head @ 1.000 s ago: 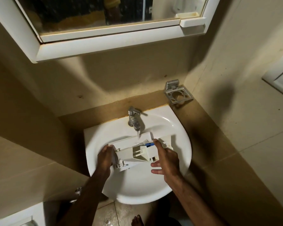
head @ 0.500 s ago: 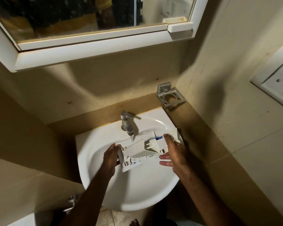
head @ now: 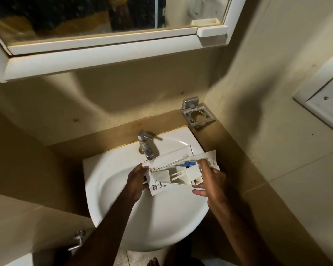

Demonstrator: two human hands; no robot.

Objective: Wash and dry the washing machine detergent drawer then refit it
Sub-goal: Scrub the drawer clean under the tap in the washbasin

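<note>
The white detergent drawer [head: 173, 174], with a blue insert [head: 188, 163] near its right end, is held over the white basin [head: 152, 223], just below the chrome tap [head: 145, 144]. My left hand [head: 136, 182] grips the drawer's left end, where dark printed markings show. My right hand [head: 211, 181] holds the right end, thumb on top and fingers below. The drawer lies tilted, its right end over the basin's rim. A thin stream of water seems to fall from the spout onto the drawer's back edge.
A mirrored cabinet [head: 104, 54] overhangs the basin. A metal holder [head: 197, 114] is fixed in the corner. A wall socket plate [head: 325, 100] is on the right wall. A pipe valve [head: 78, 240] sits below left. A bare foot [head: 153, 263] stands under the basin.
The drawer has been shifted to the right and tilted, its right end now past the basin's rim. Both hands kept their hold. The camera has swung slightly left and down.
</note>
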